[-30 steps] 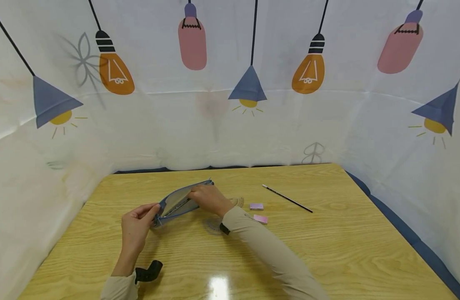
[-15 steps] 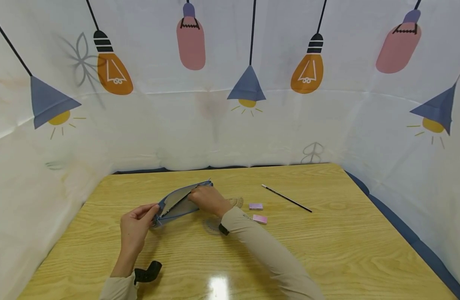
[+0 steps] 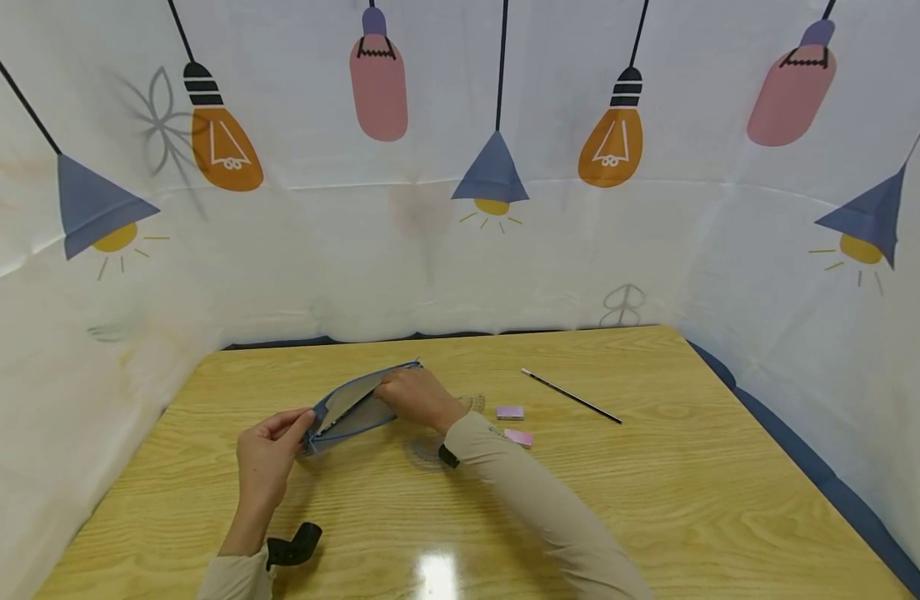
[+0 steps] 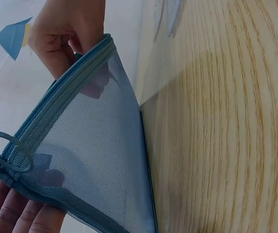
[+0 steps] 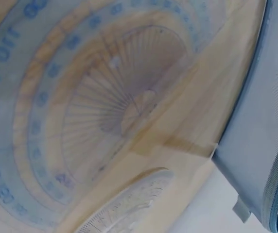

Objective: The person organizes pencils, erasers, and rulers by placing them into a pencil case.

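A blue-edged mesh zipper pouch [image 3: 332, 398] is tilted over the table, its long zipped mouth spread apart. My left hand [image 3: 263, 467] pinches its left end, beside the ring-shaped zipper pull [image 4: 10, 151]. My right hand [image 3: 418, 400] reaches into the mouth at the other end, fingers curled; in the left wrist view its fingertips show through the mesh. A thin dark pencil [image 3: 343, 419] slants inside the pouch, its upper end running up to my right fingers, which hide that end.
Two clear protractors, a near one [image 3: 422, 452] and a farther one [image 3: 472, 403], lie under and beyond my right wrist. Right of them are a purple eraser [image 3: 509, 412] and a pink eraser [image 3: 517, 437]. Another pencil [image 3: 572, 395] lies farther right. Printed white cloth [image 3: 445, 258] surrounds the wooden table.
The pencil inside the pouch has shifted a little and settled lower against its side. Both hands have kept nearly the same place; the whole view has slid slightly left.
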`<state>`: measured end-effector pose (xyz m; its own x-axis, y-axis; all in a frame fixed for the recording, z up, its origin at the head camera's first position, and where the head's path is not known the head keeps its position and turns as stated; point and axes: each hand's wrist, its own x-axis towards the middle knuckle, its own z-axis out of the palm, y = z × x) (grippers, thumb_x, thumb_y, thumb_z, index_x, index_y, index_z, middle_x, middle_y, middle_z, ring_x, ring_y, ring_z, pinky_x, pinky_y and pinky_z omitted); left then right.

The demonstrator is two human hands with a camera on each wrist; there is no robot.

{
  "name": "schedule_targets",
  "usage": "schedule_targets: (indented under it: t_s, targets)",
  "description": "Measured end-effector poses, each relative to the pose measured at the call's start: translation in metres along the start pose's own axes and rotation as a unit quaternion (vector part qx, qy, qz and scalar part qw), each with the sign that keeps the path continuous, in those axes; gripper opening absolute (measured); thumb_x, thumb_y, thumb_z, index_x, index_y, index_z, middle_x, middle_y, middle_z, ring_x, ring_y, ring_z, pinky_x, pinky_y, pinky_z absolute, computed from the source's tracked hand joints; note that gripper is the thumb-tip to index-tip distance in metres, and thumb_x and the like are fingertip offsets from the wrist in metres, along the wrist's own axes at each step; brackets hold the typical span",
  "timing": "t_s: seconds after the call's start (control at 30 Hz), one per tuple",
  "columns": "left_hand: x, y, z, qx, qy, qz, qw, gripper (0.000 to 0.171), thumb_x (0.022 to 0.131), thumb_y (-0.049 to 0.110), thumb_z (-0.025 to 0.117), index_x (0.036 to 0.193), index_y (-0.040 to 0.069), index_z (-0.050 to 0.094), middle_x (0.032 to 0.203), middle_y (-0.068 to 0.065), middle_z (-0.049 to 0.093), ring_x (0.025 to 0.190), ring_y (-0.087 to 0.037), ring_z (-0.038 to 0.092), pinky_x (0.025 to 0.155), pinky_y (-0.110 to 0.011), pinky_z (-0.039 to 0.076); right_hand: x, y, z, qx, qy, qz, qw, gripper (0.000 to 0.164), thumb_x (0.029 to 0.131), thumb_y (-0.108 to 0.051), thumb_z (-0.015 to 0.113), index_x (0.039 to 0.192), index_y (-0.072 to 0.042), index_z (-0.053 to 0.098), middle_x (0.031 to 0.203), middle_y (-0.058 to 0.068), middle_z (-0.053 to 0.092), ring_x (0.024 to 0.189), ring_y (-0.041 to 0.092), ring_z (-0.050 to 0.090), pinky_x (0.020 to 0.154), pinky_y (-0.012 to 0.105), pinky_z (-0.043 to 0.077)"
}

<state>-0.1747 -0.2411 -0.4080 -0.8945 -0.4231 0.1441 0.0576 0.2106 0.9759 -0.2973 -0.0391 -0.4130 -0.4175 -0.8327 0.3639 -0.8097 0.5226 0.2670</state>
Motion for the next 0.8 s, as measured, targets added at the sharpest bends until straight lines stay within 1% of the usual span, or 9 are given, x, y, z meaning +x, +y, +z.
schedule_targets:
  t_s: [0.1, 0.2, 0.43, 0.63, 0.8]
  targets:
    - [0.0, 0.0, 0.0, 0.002, 0.001, 0.001, 1.0, 0.031, 0.091, 0.021, 0.071, 0.107, -0.005, 0.072, 0.085, -0.002, 0.073, 0.073, -0.007, 0.067, 0.061, -0.019, 0.053, 0.0, 0.001, -0.002, 0.001, 0.007, 0.0, 1.0, 0.015, 0.096, -0.016, 0.064, 0.1, -0.02, 0.077, 0.093, -0.006, 0.071, 0.081, 0.005, 0.065, 0.066, 0.016, 0.05]
    - [0.0, 0.0, 0.0, 0.008, 0.004, 0.002, 1.0, 0.03, 0.091, 0.021, 0.071, 0.106, -0.005, 0.072, 0.084, -0.003, 0.073, 0.072, -0.006, 0.067, 0.061, -0.019, 0.053, -0.001, 0.002, -0.006, 0.013, 0.006, 0.002, 1.0, 0.015, 0.096, -0.015, 0.063, 0.101, -0.019, 0.077, 0.096, -0.006, 0.071, 0.084, 0.005, 0.065, 0.07, 0.016, 0.05]
    - [0.0, -0.001, 0.0, 0.029, 0.019, 0.012, 0.9993, 0.028, 0.091, 0.021, 0.071, 0.104, -0.004, 0.073, 0.081, -0.009, 0.072, 0.061, -0.004, 0.062, 0.054, -0.022, 0.051, -0.004, 0.004, -0.011, 0.053, 0.008, 0.012, 0.998, 0.017, 0.096, -0.012, 0.062, 0.103, -0.016, 0.076, 0.099, -0.005, 0.071, 0.087, 0.007, 0.065, 0.069, 0.017, 0.05]
    - [0.001, -0.001, 0.0, 0.035, 0.034, 0.01, 0.9988, 0.03, 0.091, 0.023, 0.071, 0.104, -0.004, 0.073, 0.078, -0.005, 0.072, 0.059, -0.004, 0.061, 0.052, -0.023, 0.05, -0.008, 0.005, -0.015, 0.064, 0.019, 0.007, 0.998, 0.014, 0.095, -0.013, 0.064, 0.102, -0.015, 0.076, 0.099, -0.004, 0.07, 0.086, 0.008, 0.065, 0.07, 0.018, 0.051]
    - [0.002, -0.001, 0.0, 0.026, 0.046, 0.001, 0.9986, 0.031, 0.091, 0.024, 0.072, 0.105, -0.004, 0.072, 0.076, -0.002, 0.072, 0.06, -0.002, 0.062, 0.051, -0.021, 0.05, -0.008, 0.008, -0.02, 0.06, 0.043, -0.012, 0.997, 0.013, 0.093, -0.012, 0.064, 0.098, -0.015, 0.076, 0.092, -0.004, 0.069, 0.08, 0.008, 0.064, 0.066, 0.019, 0.05]
